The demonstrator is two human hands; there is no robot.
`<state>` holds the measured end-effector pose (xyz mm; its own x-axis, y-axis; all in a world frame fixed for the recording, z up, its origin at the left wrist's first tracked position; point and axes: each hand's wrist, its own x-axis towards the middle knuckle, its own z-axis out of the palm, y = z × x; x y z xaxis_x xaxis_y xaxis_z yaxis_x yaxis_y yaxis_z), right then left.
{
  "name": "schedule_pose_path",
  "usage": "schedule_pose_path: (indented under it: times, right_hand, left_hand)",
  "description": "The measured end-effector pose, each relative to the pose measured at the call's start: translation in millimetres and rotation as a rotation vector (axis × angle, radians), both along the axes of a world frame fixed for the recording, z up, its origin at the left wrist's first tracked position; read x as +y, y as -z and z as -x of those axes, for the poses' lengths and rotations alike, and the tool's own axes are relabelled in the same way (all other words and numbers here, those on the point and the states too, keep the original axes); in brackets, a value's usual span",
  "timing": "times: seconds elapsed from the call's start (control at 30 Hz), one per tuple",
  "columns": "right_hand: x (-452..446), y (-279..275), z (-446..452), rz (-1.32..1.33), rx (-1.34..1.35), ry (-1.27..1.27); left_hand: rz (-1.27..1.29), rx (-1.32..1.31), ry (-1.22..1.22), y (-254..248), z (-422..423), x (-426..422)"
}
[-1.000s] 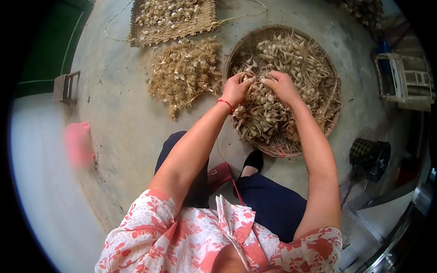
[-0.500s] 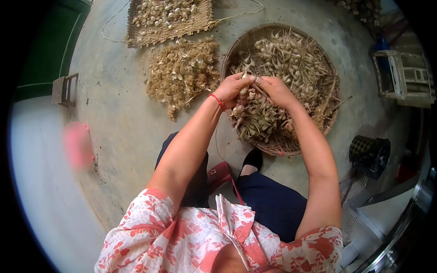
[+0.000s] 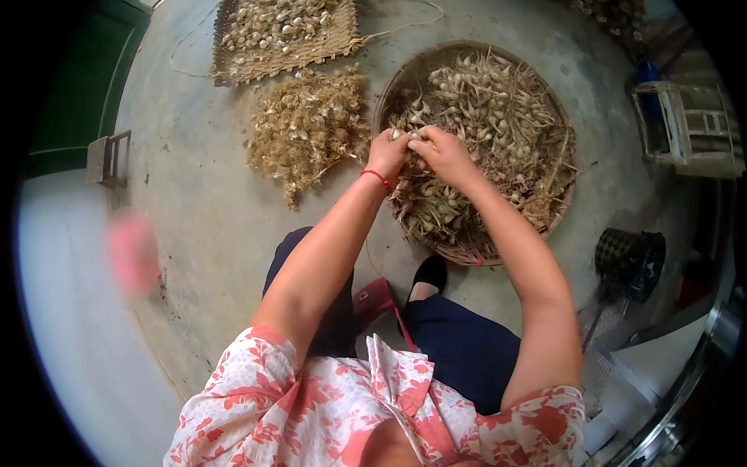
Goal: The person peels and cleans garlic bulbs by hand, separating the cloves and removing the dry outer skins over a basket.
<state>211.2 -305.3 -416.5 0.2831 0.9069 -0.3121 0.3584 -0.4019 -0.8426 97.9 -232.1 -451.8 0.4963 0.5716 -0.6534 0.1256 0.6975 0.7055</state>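
Observation:
My left hand, with a red string bracelet at the wrist, is closed around a small pale bulb that looks like garlic. Close against it, my right hand pinches at a bulb with thumb and forefinger; the exact grip is partly hidden by the fingers. Both hands are over the left side of a round woven basket. Inside lie many dry bulbs with stalks. A darker, greenish-brown clump of them lies just below my hands.
Left of the basket is a heap of brown root trimmings on the concrete floor. Behind it, a woven tray holds cleaned bulbs. A small wooden stool stands far left, a wooden frame and a black bag at right.
My right hand has shifted left and turned, its fingers now over the top near my left hand. The bunch seen between my hands earlier is less visible, and the view has shifted slightly.

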Motion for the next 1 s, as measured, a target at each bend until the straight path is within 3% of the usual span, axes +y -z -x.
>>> schedule_pose_path:
  times: [0.03,0.1,0.23,0.3,0.43,0.5,0.53,0.6,0.8,0.87,0.93,1.0]
  right_hand:
    - [0,4,0,-0.001,0.001,0.000]
    - [1,12,-2,-0.083,-0.291,-0.073]
    - [-1,4,-1,0.036,-0.097,-0.145]
    - [-3,6,2,-0.099,0.133,-0.025]
    - [-4,5,12,-0.250,-0.001,0.003]
    - [-3,-11,20,-0.343,-0.152,-0.022]
    - [-2,-8,22,-0.345,-0.150,-0.023]
    - [-4,1,26,-0.296,-0.172,-0.136]
    - [-14,-9,7,-0.254,-0.071,-0.161]
    - [-13,0,-21,0.077,0.018,-0.112]
    - [-10,8,-52,0.454,0.013,-0.031]
    - [-25,59,-98,0.499,-0.392,0.048]
  left_hand:
    - [0.016,0.003,-0.043,0,0,-1]
    - [0.049,0.055,-0.121,-1,-4,-1]
    - [-0.091,-0.100,-0.132,30,-7,2]
    - [-0.136,-0.119,-0.026,24,-5,4]
    - [-0.264,-0.115,-0.091,31,-11,2]
    - [-0.010,-0.196,-0.154,43,-8,6]
    - [-0.012,-0.194,-0.155,37,-6,8]
    - [0.248,-0.093,-0.308,15,-3,10]
    - [0.142,0.005,-0.396,25,3,24]
    - [-0.064,0.080,-0.085,20,1,26]
    - [-0.039,-0.024,0.080,18,-1,9]
    - [-0.337,0.041,0.342,67,2,2]
